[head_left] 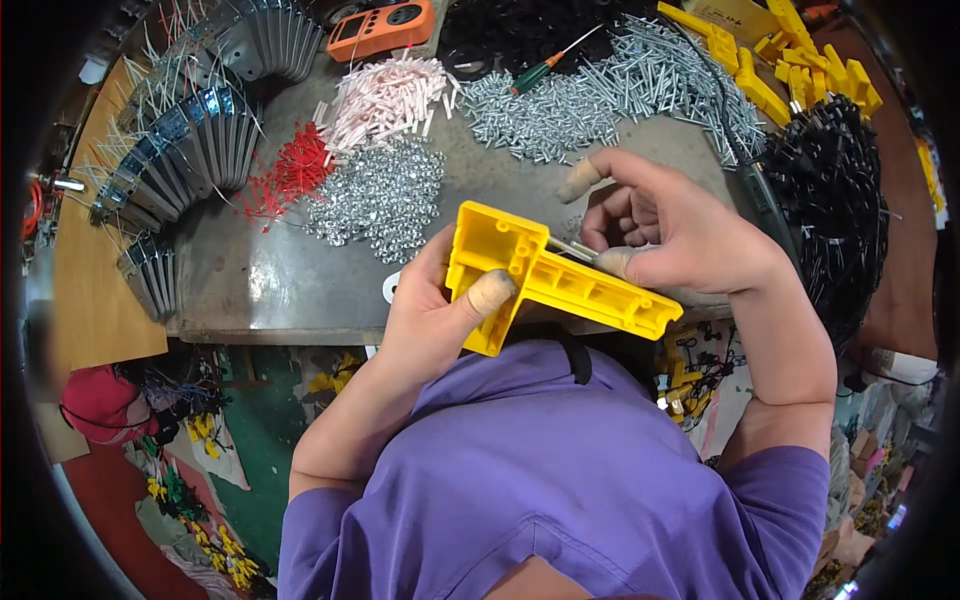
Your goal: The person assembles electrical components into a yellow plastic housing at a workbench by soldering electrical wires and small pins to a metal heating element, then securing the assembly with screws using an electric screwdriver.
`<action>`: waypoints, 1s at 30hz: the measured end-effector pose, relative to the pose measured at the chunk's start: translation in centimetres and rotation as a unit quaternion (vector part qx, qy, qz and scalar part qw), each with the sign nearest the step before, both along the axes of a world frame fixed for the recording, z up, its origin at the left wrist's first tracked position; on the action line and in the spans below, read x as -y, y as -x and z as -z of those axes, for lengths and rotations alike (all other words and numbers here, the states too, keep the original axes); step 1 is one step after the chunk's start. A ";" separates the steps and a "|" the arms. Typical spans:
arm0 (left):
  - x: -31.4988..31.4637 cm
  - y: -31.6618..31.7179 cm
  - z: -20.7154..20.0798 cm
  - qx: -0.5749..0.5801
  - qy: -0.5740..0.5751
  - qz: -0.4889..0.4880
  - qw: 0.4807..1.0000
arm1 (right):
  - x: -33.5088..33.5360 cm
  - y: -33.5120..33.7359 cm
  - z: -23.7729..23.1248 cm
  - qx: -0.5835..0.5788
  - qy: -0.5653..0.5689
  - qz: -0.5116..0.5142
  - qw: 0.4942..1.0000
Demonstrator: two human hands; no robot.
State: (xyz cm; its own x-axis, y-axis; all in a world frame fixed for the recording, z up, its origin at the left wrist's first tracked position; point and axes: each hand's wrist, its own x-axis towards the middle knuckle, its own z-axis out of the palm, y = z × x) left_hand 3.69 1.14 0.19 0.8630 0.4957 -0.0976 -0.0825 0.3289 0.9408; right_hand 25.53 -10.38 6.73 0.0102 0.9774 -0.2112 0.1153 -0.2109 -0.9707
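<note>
Yellow plastic forms the T-shaped housing (545,275), its ribbed, hollow side facing up, held over the near edge of the metal-topped table (235,275) in front of the person's purple shirt (560,450). The left hand (425,315) is clamped on its broad end, the tan-wrapped thumb pressing inside and the fingers behind. On the other side the right hand (675,220) is bent over the narrow arm, its wrapped index finger raised, its thumb beside some slim metal pieces (572,249); whether it grips them cannot be told. The two hands are apart, the housing between them.

Beyond the housing lie a heap of shiny nuts (375,205), a bundle of red pieces (300,165) and a pile of pale pink tubes (390,100). Further right spreads a heap of silver screws (545,120), with a green-handled screwdriver (540,75) across its far side. Around the rim stand an orange meter (383,32), rows of metal plates with wires (195,150), more yellow parts (760,85) and a mass of black cables (835,205).
</note>
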 end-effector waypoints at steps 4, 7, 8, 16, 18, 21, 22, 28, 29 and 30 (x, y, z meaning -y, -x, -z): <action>0.4 0.1 -0.6 -0.003 -0.008 -0.012 1.000 | -0.3 0.5 0.1 -0.032 0.017 -0.006 0.999; -0.2 0.4 -0.7 -0.060 -0.080 0.002 0.995 | -0.6 0.5 0.4 -0.061 0.034 0.014 0.997; -0.5 0.4 -0.8 -0.060 -0.080 -0.001 0.995 | -0.8 0.5 0.5 -0.083 0.050 0.022 0.995; -1.6 0.2 -1.2 -0.087 -0.075 0.043 0.993 | -2.4 2.7 3.1 -0.152 -0.065 0.080 0.983; -1.3 0.4 -1.6 -0.024 0.037 -0.011 0.999 | -2.8 3.5 1.9 -0.165 -0.074 0.167 0.969; -1.5 -0.2 -0.4 0.033 0.149 -0.025 0.988 | -2.3 3.5 3.8 -0.166 -0.095 0.178 0.965; -1.4 -0.5 -0.1 0.062 0.223 -0.026 0.973 | -1.8 3.9 4.3 -0.090 -0.113 0.175 0.974; -0.3 -1.4 0.0 0.047 0.193 -0.071 0.978 | -2.1 6.3 4.7 -0.003 -0.190 0.204 0.960; -0.2 -1.6 0.1 0.050 0.183 -0.069 0.979 | -1.9 6.0 5.0 0.009 -0.194 0.210 0.958; -0.1 -1.7 0.1 0.055 0.174 -0.066 0.981 | -1.8 5.7 5.1 0.023 -0.198 0.217 0.956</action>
